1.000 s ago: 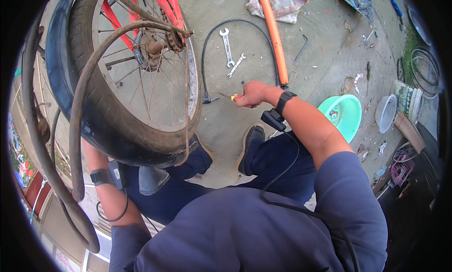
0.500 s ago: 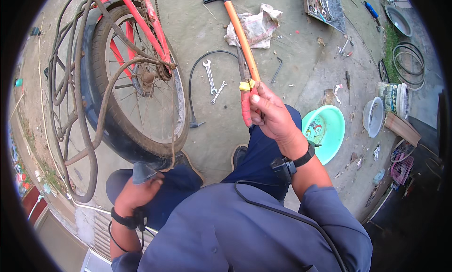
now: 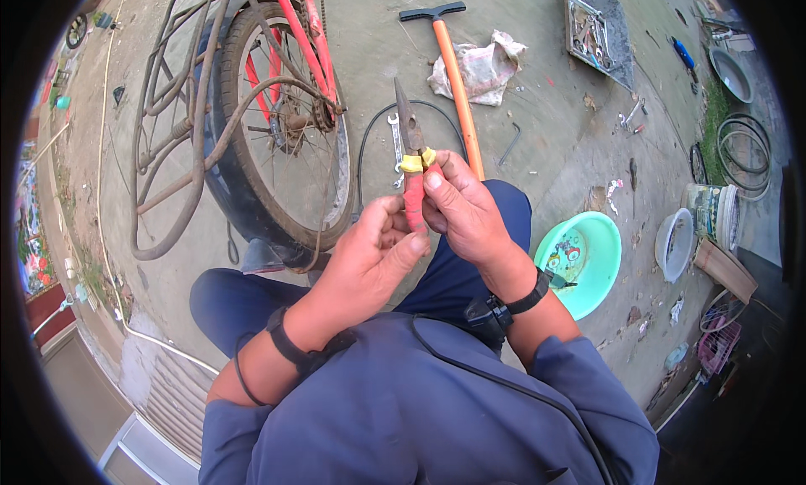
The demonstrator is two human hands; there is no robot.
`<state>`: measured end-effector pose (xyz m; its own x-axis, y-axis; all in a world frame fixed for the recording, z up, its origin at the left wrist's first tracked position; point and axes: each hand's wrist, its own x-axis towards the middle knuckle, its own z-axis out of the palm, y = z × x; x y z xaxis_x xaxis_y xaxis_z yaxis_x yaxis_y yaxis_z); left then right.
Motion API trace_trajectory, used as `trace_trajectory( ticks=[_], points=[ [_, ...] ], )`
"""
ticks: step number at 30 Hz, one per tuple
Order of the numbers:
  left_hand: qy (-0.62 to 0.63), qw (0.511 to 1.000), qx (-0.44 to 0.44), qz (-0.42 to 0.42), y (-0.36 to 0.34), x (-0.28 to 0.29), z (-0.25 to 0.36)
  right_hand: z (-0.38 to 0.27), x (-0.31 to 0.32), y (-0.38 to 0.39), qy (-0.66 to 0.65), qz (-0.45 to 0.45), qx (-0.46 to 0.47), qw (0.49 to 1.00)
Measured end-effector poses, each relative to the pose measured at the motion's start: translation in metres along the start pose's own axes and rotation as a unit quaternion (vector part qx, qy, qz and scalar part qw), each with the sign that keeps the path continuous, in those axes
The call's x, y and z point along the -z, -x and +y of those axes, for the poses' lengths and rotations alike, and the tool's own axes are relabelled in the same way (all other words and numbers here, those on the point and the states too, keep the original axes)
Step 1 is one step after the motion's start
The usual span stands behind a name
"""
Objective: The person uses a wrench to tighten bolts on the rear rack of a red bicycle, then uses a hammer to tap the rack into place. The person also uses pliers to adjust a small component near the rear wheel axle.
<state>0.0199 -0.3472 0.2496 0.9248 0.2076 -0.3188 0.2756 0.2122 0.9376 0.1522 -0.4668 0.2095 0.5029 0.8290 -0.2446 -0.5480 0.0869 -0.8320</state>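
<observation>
A pair of long-nose pliers (image 3: 414, 191), with red handles and yellow collars, is held in front of my lap, its dark jaws pointing away from me. My right hand (image 3: 472, 212) pinches the right handle near the collar. At the lower end of the left handle, the fingers and thumb of my left hand (image 3: 365, 254) are closed on it. The two handles look close together. To the left stands the bicycle's rear wheel (image 3: 342, 170) with its dark mudguard, beside the red frame (image 3: 290, 32).
An orange pump (image 3: 457, 91) with a black T-handle lies ahead, by a stained cloth (image 3: 480, 72) and a wrench (image 3: 395, 137). At right are a green basin (image 3: 609, 254), a hex key (image 3: 510, 143) and a tool tray (image 3: 620, 61). A metal rack (image 3: 201, 141) overhangs the wheel.
My left hand has left the mudguard's lower end and come over to grip the pliers. My right hand has brought the pliers slightly left and nearer to me. The view has shifted.
</observation>
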Motion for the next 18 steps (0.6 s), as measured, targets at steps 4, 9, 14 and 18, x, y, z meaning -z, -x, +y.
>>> trace_trajectory(
  ticks=[4,9,14,18],
  points=[
    [-0.005,1.000,0.010,0.025,-0.005,-0.010,0.005,-0.001,-0.012,0.009,0.022,0.032,0.040,0.998],
    [-0.085,0.995,-0.027,0.038,0.001,-0.010,0.006,-0.009,-0.011,0.017,0.077,-0.009,0.073,0.994],
    [-0.148,0.985,-0.082,0.039,0.003,-0.011,0.005,-0.016,-0.010,0.020,-0.056,-0.041,0.067,0.995],
    [-0.097,0.992,-0.081,0.018,0.000,-0.008,0.010,-0.014,-0.007,0.022,-0.031,-0.024,0.069,0.997]
  ],
)
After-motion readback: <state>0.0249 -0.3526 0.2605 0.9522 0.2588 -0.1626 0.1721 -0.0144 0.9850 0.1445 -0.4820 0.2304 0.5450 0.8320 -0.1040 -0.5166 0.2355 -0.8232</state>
